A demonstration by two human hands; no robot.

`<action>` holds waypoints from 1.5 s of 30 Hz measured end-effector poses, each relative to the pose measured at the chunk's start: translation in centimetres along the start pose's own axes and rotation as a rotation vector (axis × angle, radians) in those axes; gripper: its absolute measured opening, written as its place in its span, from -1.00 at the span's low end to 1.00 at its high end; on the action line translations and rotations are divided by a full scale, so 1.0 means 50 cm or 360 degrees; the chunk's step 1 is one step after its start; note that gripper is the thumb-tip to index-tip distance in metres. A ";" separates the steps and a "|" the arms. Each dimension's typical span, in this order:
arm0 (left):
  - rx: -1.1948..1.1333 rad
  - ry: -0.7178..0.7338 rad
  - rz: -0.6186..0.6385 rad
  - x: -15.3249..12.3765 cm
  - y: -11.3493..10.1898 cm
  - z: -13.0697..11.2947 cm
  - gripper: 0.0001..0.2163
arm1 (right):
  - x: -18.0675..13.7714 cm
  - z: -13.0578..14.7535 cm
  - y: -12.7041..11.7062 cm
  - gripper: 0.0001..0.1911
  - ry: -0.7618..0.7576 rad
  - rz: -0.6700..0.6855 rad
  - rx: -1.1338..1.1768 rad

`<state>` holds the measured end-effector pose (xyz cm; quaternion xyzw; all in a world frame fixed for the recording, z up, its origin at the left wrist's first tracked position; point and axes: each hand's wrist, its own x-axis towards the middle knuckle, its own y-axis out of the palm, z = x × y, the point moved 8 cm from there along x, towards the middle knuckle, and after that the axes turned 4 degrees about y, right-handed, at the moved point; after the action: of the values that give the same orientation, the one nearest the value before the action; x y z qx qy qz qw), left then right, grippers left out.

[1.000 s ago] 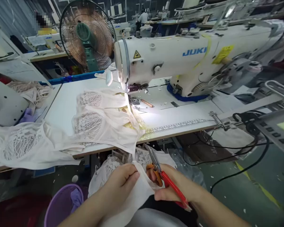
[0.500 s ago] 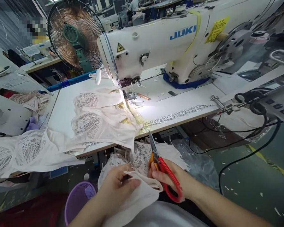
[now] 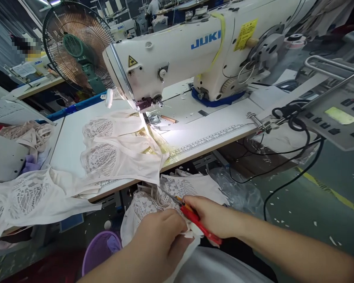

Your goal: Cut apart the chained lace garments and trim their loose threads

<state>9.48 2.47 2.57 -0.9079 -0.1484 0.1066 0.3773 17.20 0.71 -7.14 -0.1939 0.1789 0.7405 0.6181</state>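
My left hand [image 3: 162, 236] is closed on a white fabric piece [image 3: 185, 251], low in the middle of the head view. My right hand [image 3: 208, 214] grips scissors with red handles [image 3: 199, 225] and some orange near the pivot. Their blades point up and left, just beyond my left fingers; whether they touch the cloth I cannot tell. Behind my hands hangs a heap of white lace garments [image 3: 144, 202]. White lace bras [image 3: 126, 159] lie on the machine table, reaching over its front edge. More lace bras [image 3: 29, 196] lie at the left.
A JUKI sewing machine [image 3: 174, 55] stands on the white table [image 3: 197, 135], its needle area lit. Left of it is a fan [image 3: 76, 47]. A purple bin [image 3: 97, 253] stands below left. Black cables [image 3: 295, 177] and a control panel [image 3: 336, 118] are at right.
My right hand has brought the scissors left and turned them, so the blades lie lower and beside my left hand. My left hand has rolled over the fabric. The view has shifted right.
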 end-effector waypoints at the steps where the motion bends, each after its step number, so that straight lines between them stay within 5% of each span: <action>1: 0.0010 -0.0005 0.0020 0.004 0.006 0.001 -0.87 | 0.005 0.000 -0.010 -0.72 -0.0019 -0.0113 -0.0037; 4: -0.0065 -0.0182 0.0029 0.009 0.018 0.030 -0.87 | 0.012 -0.005 -0.033 -0.68 -0.0073 -0.0297 -0.0057; 8: -0.0492 -0.0523 -0.0191 0.002 0.008 0.104 -0.83 | 0.000 -0.020 -0.032 -0.70 -0.0171 -0.0045 0.0087; 11: -0.0974 -0.0654 -0.0384 -0.005 0.008 0.149 -0.77 | -0.021 -0.013 -0.027 -0.44 -0.0430 0.0114 0.0362; 15: -0.1312 -0.0725 -0.0441 -0.006 0.028 0.173 -0.67 | -0.026 -0.029 -0.032 -0.51 -0.0455 -0.0171 0.0436; 19: -0.1250 -0.0683 -0.0491 -0.010 0.018 0.174 -0.67 | -0.023 -0.042 -0.030 -0.68 -0.0339 -0.0416 0.0308; 27: -0.1574 -0.0805 -0.0202 -0.038 0.040 0.193 -0.58 | -0.040 -0.032 -0.043 -0.83 -0.0548 -0.0430 0.0027; 38: -0.0653 -0.0581 -0.0413 -0.016 -0.011 0.134 -0.79 | -0.041 0.064 -0.034 -0.83 -0.0754 -0.0518 -0.0313; 45: -0.0398 -0.0526 -0.0443 -0.024 -0.019 0.132 -0.79 | -0.015 0.050 -0.023 -0.85 -0.0544 -0.0486 -0.0174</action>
<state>6.16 7.02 -1.21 -0.8886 -0.3437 0.1815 0.2437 18.28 1.55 -4.63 -0.1238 0.0000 0.6691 0.7328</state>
